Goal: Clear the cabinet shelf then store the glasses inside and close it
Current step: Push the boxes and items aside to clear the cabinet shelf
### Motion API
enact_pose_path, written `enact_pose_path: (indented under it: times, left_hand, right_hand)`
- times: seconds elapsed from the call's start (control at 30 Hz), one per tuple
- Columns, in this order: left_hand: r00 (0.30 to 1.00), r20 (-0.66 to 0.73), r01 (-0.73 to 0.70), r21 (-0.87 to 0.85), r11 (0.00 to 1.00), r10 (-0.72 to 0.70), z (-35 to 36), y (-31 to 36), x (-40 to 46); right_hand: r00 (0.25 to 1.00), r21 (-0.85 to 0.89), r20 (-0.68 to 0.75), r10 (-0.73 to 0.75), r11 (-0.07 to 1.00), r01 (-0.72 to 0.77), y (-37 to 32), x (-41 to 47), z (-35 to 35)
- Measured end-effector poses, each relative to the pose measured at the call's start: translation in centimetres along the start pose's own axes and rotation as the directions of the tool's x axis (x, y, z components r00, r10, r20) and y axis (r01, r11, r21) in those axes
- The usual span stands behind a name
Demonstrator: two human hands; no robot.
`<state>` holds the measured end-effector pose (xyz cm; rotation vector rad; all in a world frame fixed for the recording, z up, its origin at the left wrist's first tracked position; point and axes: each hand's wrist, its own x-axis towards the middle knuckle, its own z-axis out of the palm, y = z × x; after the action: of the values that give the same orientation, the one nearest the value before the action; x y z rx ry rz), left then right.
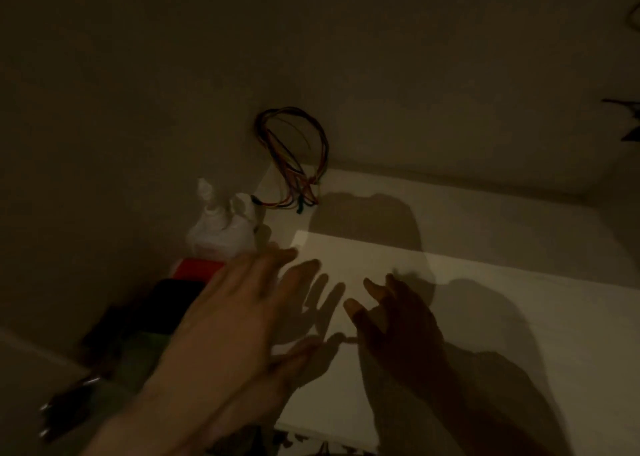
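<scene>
I look into a dim cabinet. A large white flat board (467, 317) lies on the white shelf (450, 203). My left hand (239, 303) is blurred, fingers spread, its fingertips over the board's near-left corner. My right hand (401, 327) hovers in shadow above the board with fingers apart and slightly curled. Neither hand holds anything. No glasses are in view.
A bundle of coloured wires (298, 158) comes from the back wall onto the shelf. A knotted white plastic bag (221, 227) sits at the left, with a red box (197, 268) and a dark object (173, 303) in front of it. Dark clutter lies at the lower left.
</scene>
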<state>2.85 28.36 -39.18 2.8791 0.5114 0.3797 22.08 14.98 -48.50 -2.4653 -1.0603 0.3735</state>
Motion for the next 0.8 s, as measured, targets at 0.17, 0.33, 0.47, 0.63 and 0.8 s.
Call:
enact_pose_path:
  times: [0.17,0.33,0.47,0.63,0.8]
  left_hand:
    - [0.981,0.192,-0.021,0.063,0.998,0.009,8.3,5.5,6.0]
    - [0.952,0.301,0.051,0.041,0.998,-0.061,13.8,7.6,9.7]
    - [0.935,0.348,0.041,0.068,0.997,-0.062,15.8,8.8,11.1]
    - [0.927,0.366,0.053,0.078,0.996,-0.078,16.5,9.2,11.3]
    - [0.929,0.362,0.045,0.103,0.994,-0.080,16.7,8.8,11.3]
  right_hand:
    - [0.985,-0.322,0.070,0.158,0.938,-0.128,6.2,-1.2,-3.3]
    - [0.962,-0.384,0.034,0.270,0.893,-0.237,10.5,-2.6,-5.9]
    - [0.948,-0.388,0.031,0.318,0.877,-0.282,12.8,-3.1,-6.6]
    - [0.945,-0.380,0.044,0.324,0.880,-0.284,13.3,-2.8,-6.4]
    - [0.951,-0.360,0.056,0.304,0.894,-0.265,12.8,-2.4,-5.8]
